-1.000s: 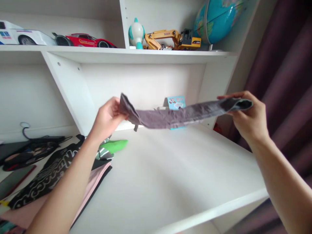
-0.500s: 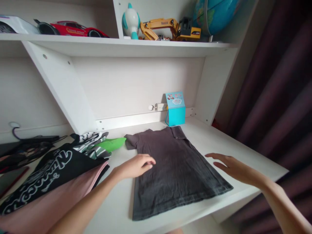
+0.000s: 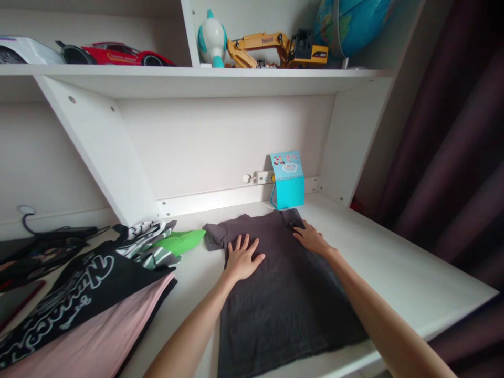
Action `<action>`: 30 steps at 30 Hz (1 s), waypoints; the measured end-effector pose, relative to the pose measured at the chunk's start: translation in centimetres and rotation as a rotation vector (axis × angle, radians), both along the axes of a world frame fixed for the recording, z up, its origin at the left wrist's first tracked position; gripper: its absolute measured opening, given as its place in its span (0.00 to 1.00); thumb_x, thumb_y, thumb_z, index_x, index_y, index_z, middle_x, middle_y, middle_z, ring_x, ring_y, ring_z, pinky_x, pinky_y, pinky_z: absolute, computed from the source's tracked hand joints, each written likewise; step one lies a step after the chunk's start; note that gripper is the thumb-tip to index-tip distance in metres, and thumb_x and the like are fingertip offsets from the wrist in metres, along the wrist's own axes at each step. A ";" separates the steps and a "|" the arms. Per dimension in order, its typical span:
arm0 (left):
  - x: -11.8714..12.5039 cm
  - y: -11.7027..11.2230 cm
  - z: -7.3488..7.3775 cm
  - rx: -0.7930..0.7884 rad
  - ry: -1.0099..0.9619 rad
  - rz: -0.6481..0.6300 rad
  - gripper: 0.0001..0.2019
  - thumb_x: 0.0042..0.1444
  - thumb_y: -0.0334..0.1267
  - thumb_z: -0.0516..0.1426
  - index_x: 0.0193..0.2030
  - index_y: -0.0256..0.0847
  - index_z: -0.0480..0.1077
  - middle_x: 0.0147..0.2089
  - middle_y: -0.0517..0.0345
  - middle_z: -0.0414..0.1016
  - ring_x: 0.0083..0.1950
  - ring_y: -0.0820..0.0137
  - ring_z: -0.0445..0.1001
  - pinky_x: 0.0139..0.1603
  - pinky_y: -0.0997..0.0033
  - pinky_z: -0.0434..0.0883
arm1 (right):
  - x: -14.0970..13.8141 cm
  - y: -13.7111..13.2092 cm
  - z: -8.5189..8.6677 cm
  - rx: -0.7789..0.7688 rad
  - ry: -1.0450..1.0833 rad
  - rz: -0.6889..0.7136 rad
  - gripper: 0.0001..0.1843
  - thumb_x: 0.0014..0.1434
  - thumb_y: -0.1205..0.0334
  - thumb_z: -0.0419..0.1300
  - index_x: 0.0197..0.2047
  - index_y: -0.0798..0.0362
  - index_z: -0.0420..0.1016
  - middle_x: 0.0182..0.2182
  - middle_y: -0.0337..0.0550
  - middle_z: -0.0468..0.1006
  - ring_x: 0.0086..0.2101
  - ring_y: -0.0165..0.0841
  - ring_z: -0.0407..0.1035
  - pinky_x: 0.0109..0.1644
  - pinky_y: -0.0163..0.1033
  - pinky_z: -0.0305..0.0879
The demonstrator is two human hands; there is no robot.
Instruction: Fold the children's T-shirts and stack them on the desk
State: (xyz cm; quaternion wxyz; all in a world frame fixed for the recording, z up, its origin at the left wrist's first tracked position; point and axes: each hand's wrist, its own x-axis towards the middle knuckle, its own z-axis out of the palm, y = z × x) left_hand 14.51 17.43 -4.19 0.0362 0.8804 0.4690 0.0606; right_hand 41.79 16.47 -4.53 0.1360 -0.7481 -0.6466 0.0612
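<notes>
A dark grey T-shirt lies spread on the white desk, its collar end toward the wall and its hem near the front edge. My left hand rests on the shirt's upper left part with fingers spread. On the opposite side, my right hand touches the shirt beside the right sleeve, which looks folded in over the body. The fingers of that hand are stretched out, and it grips nothing. The left sleeve sticks out flat to the side.
Left of the shirt lie black clothing with white lettering, a pink garment and a striped and green bundle. A blue desk calendar stands behind the collar. Above, a shelf holds toy cars, an excavator and a globe.
My left hand has opened its fingers and come down on the shirt's upper left. My right hand has moved from beside the shirt, up and leftward, onto the area by the right sleeve.
</notes>
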 end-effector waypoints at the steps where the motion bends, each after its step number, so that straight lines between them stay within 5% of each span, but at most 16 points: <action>1: 0.0 0.0 0.0 -0.002 0.001 0.008 0.32 0.58 0.61 0.37 0.66 0.52 0.45 0.69 0.52 0.41 0.68 0.47 0.37 0.60 0.37 0.42 | -0.1 0.1 -0.2 0.025 -0.002 -0.012 0.23 0.64 0.54 0.42 0.58 0.51 0.64 0.63 0.54 0.50 0.57 0.52 0.54 0.53 0.60 0.55; 8: 0.1 0.4 -0.4 0.005 -0.017 0.010 0.32 0.57 0.61 0.37 0.66 0.53 0.45 0.69 0.54 0.41 0.67 0.44 0.37 0.59 0.35 0.41 | 0.6 0.0 -0.9 0.171 0.011 0.029 0.19 0.62 0.59 0.43 0.47 0.53 0.72 0.59 0.49 0.60 0.55 0.39 0.59 0.56 0.41 0.57; 13: 0.2 0.5 -0.9 0.033 -0.017 0.026 0.31 0.57 0.62 0.36 0.65 0.56 0.46 0.69 0.55 0.43 0.67 0.45 0.38 0.59 0.35 0.42 | 1.2 1.0 -2.0 0.196 0.033 -0.020 0.21 0.59 0.60 0.47 0.53 0.54 0.68 0.59 0.49 0.59 0.55 0.40 0.59 0.57 0.43 0.56; 18: 0.2 0.5 -1.0 0.042 -0.021 0.024 0.31 0.57 0.62 0.35 0.65 0.57 0.47 0.69 0.57 0.43 0.67 0.45 0.38 0.59 0.36 0.43 | 3.1 1.2 -2.6 0.268 0.086 -0.359 0.37 0.59 0.54 0.45 0.66 0.67 0.39 0.61 0.69 0.48 0.59 0.53 0.47 0.54 0.56 0.55; 21: 0.2 0.6 -1.0 0.043 -0.018 0.026 0.31 0.57 0.62 0.35 0.65 0.57 0.46 0.69 0.56 0.43 0.67 0.45 0.39 0.59 0.36 0.43 | 3.7 0.6 -2.3 0.322 0.097 -0.580 0.41 0.59 0.50 0.44 0.66 0.68 0.34 0.62 0.74 0.38 0.61 0.59 0.37 0.53 0.63 0.50; 23: 0.2 0.7 -1.0 0.041 -0.021 0.025 0.31 0.57 0.62 0.35 0.65 0.57 0.46 0.69 0.56 0.43 0.67 0.45 0.40 0.59 0.35 0.43 | 2.8 0.2 -1.8 0.340 0.054 -0.523 0.38 0.60 0.49 0.43 0.66 0.64 0.38 0.63 0.70 0.35 0.62 0.56 0.34 0.55 0.61 0.48; 25: 0.2 0.7 -1.0 0.037 -0.026 0.026 0.31 0.57 0.62 0.35 0.65 0.56 0.46 0.69 0.56 0.43 0.67 0.45 0.39 0.59 0.35 0.42 | 0.7 -0.1 -1.5 0.312 -0.015 -0.312 0.35 0.61 0.49 0.41 0.66 0.59 0.43 0.65 0.62 0.36 0.63 0.50 0.32 0.58 0.57 0.47; 28: 0.3 0.5 -1.2 0.034 -0.034 0.030 0.32 0.57 0.62 0.35 0.65 0.56 0.47 0.69 0.55 0.43 0.67 0.45 0.39 0.59 0.35 0.42 | -2.8 -0.3 -1.4 0.124 -0.061 0.042 0.33 0.61 0.44 0.38 0.66 0.49 0.46 0.66 0.49 0.40 0.63 0.45 0.31 0.59 0.59 0.42; 30: 0.3 0.5 -1.2 0.028 -0.038 0.034 0.32 0.56 0.63 0.36 0.65 0.56 0.46 0.69 0.55 0.43 0.67 0.45 0.39 0.59 0.35 0.42 | -4.3 -0.4 -1.7 -0.021 -0.063 0.157 0.34 0.60 0.38 0.36 0.66 0.42 0.45 0.66 0.45 0.41 0.63 0.46 0.33 0.58 0.64 0.40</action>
